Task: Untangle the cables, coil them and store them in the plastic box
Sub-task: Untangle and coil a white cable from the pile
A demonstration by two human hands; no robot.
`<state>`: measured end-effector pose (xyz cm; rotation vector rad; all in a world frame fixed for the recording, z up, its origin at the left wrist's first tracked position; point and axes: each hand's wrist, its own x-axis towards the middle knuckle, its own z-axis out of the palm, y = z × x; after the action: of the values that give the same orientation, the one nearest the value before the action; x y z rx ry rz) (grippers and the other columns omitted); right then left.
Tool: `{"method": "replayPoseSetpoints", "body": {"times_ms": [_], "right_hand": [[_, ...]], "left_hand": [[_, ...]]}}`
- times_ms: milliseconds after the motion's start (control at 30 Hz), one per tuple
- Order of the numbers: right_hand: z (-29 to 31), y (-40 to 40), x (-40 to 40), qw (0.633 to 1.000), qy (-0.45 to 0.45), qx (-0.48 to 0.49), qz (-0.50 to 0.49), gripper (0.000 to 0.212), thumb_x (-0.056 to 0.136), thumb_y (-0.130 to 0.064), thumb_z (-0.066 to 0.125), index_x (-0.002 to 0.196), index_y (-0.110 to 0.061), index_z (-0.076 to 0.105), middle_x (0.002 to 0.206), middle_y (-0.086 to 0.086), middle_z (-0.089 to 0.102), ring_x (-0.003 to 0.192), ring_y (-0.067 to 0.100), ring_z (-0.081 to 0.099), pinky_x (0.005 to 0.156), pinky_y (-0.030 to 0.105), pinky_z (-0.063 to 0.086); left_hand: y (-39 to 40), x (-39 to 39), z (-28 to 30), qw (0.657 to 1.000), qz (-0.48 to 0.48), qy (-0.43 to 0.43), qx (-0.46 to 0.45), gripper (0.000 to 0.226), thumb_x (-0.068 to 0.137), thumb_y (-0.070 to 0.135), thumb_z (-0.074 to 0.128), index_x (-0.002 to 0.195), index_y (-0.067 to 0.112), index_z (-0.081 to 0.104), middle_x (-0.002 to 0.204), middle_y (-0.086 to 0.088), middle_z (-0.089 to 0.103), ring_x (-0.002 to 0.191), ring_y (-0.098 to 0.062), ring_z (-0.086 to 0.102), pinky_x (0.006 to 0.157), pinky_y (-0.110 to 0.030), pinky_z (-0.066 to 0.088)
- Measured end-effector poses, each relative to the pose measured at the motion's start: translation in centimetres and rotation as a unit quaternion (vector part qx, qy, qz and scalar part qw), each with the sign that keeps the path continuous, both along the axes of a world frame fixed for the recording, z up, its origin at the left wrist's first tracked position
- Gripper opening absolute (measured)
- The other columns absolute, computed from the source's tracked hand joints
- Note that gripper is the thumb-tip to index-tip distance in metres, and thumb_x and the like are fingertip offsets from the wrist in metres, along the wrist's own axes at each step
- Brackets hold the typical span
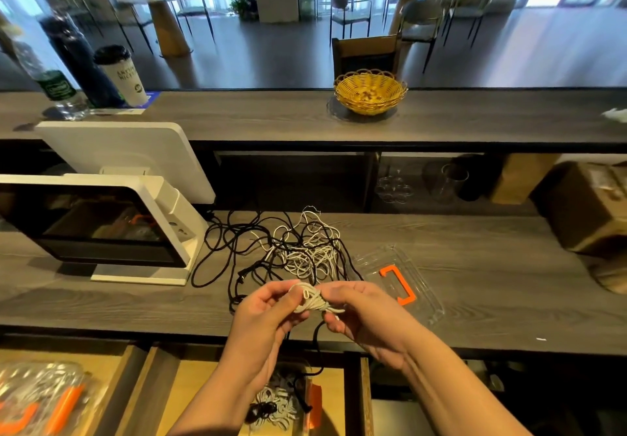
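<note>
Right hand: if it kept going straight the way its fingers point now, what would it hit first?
The right hand points leftward at the white cable bundle it already pinches, so that comes first. Just beyond are the left hand's fingers on the same bundle. Depth between the hands is hard to judge.

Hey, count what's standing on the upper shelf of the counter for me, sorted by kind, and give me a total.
Bottles: 2, a clear one and a dark one
Cups: 1, white with a black lid
Baskets: 1, yellow
Total: 4
A white thing at the right edge is cut off, so it is left uncounted.
</note>
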<state>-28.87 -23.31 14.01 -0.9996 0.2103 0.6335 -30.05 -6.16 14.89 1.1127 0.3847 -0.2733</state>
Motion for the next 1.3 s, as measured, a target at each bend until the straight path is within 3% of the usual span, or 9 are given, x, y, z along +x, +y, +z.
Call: {"method": "replayPoseSetpoints", "body": {"times_ms": [100, 267, 433, 567, 833, 1033, 1167, 1233, 1300], "right_hand": [[-0.1, 0.1, -0.2, 1.000, -0.004, 0.006, 0.004, 0.023, 0.094, -0.004, 0.059, 0.112, 0.009, 0.067, 0.084, 0.012, 0.067, 0.061, 0.011, 0.057, 0.057, 0.017, 0.050], [-0.8, 0.5, -0.7, 0.994, -0.064, -0.080, -0.035, 0.018, 0.094, -0.006, 0.060, 0.102, 0.002, 0.074, 0.075, 0.007, 0.066, 0.058, 0.011, 0.054, 0.055, 0.020, 0.045], [-1.4, 0.7, -1.3, 0.946, -0.192, -0.259, -0.035, 0.013, 0.094, -0.011, 0.064, 0.095, -0.015, 0.077, 0.075, 0.000, 0.070, 0.066, 0.013, 0.061, 0.060, 0.027, 0.051], [-1.5, 0.7, -1.7, 0.922, -0.243, -0.302, -0.015, 0.011, 0.093, -0.018, 0.067, 0.094, -0.025, 0.076, 0.081, -0.003, 0.073, 0.068, 0.010, 0.064, 0.065, 0.029, 0.054], [-2.2, -0.3, -1.5, 0.972, -0.159, -0.173, 0.027, 0.012, 0.092, -0.004, 0.064, 0.100, -0.002, 0.073, 0.079, 0.011, 0.067, 0.062, 0.015, 0.059, 0.057, 0.021, 0.050], [-1.8, -1.5, -1.1, 0.989, -0.096, -0.031, 0.112, 0.013, 0.090, -0.010, 0.064, 0.093, -0.004, 0.075, 0.060, 0.005, 0.059, 0.046, 0.007, 0.048, 0.045, 0.015, 0.041], [-2.3, -0.1, -0.6, 0.980, -0.041, 0.136, 0.136, 0.031, 0.080, -0.016, 0.078, 0.101, 0.005, 0.068, 0.059, 0.006, 0.059, 0.045, 0.006, 0.055, 0.045, 0.013, 0.049], [-2.9, 1.1, -0.4, 0.975, -0.023, 0.177, 0.129, 0.033, 0.080, -0.013, 0.079, 0.102, 0.008, 0.066, 0.064, 0.008, 0.061, 0.048, 0.006, 0.058, 0.048, 0.015, 0.052], [-3.7, 2.3, -0.2, 0.978, -0.002, 0.177, 0.108, 0.036, 0.075, -0.011, 0.083, 0.103, 0.007, 0.069, 0.076, 0.014, 0.062, 0.052, 0.008, 0.060, 0.051, 0.016, 0.055]], "left_hand": [[0.0, -0.1, -0.3, 1.000, 0.001, 0.005, 0.000, 0.029, 0.069, 0.013, 0.072, 0.093, 0.000, 0.066, 0.079, -0.009, 0.074, 0.064, -0.013, 0.067, 0.055, -0.021, 0.056], [0.4, -0.1, -0.5, 0.965, -0.044, -0.059, 0.250, 0.040, 0.074, 0.040, 0.074, 0.077, 0.002, 0.060, 0.054, -0.004, 0.052, 0.043, -0.010, 0.040, 0.041, -0.019, 0.032], [0.7, 0.1, 0.2, 0.912, -0.197, -0.054, 0.355, 0.045, 0.099, 0.041, 0.056, 0.071, 0.008, 0.070, 0.055, -0.004, 0.066, 0.046, -0.011, 0.053, 0.056, -0.023, 0.044], [1.1, -0.3, -0.3, 0.886, -0.264, -0.059, 0.377, 0.046, 0.093, 0.055, 0.057, 0.077, 0.014, 0.073, 0.062, 0.001, 0.069, 0.054, -0.008, 0.057, 0.057, -0.018, 0.045], [2.0, -1.6, -1.5, 0.900, -0.264, -0.088, 0.334, 0.033, 0.102, 0.030, 0.052, 0.075, 0.019, 0.066, 0.065, 0.005, 0.064, 0.063, -0.010, 0.057, 0.068, -0.029, 0.047], [1.5, -3.5, -0.9, 0.968, -0.228, -0.042, 0.098, 0.027, 0.103, 0.016, 0.046, 0.101, -0.003, 0.064, 0.084, -0.012, 0.071, 0.077, -0.017, 0.064, 0.074, -0.027, 0.053], [1.9, -3.8, -1.0, 0.984, -0.166, -0.028, -0.064, 0.030, 0.087, 0.025, 0.053, 0.067, 0.005, 0.060, 0.075, -0.015, 0.065, 0.070, -0.020, 0.061, 0.068, -0.029, 0.052], [2.6, -3.5, -1.6, 0.988, -0.136, -0.023, -0.065, 0.035, 0.086, 0.026, 0.054, 0.052, 0.018, 0.054, 0.069, -0.012, 0.061, 0.065, -0.018, 0.058, 0.064, -0.029, 0.050], [3.7, -2.9, -2.4, 0.994, -0.106, -0.027, 0.002, 0.038, 0.091, 0.030, 0.063, 0.056, 0.016, 0.058, 0.068, -0.011, 0.059, 0.065, -0.019, 0.054, 0.066, -0.031, 0.047]]}}
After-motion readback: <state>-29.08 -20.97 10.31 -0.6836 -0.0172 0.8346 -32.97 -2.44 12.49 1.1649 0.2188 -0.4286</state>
